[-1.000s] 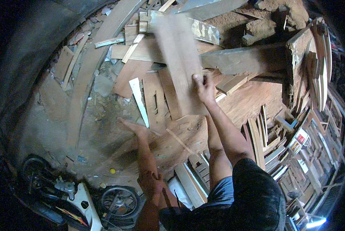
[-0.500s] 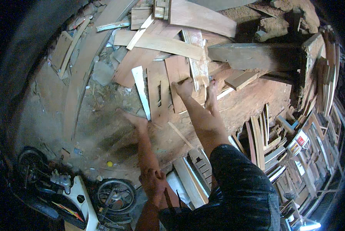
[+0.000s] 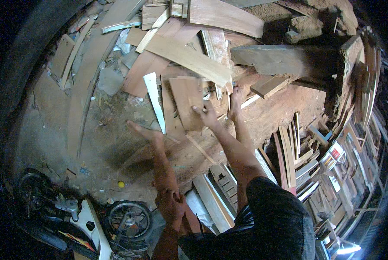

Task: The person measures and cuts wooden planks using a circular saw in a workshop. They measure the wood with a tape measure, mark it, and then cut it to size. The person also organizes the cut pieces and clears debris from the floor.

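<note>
My right hand point(image 3: 207, 115) is closed on the near right edge of a short, wide brown board point(image 3: 186, 102), thumb on its upper face. The board is tilted above another brown board point(image 3: 172, 117) with slots, mostly covered now. Beside them a narrow white-faced wedge-shaped strip point(image 3: 154, 102) lies on the ground. A long pale plank point(image 3: 187, 56) slants across the pile just beyond the held board. My left hand point(image 3: 170, 203) rests on my bent left knee; its fingers blend into the leg and are hard to make out.
My bare feet stand either side of the boards. A heavy timber beam point(image 3: 285, 60) lies at the far right. Stacked wood offcuts point(image 3: 289, 160) fill the right side. A motorcycle point(image 3: 92, 227) is at lower left, near a small yellow ball point(image 3: 121, 184).
My right hand has raised the brown board and drawn it left and nearer, over the slotted board. The pale plank's right end has dropped nearer. My left hand stays at the knee.
</note>
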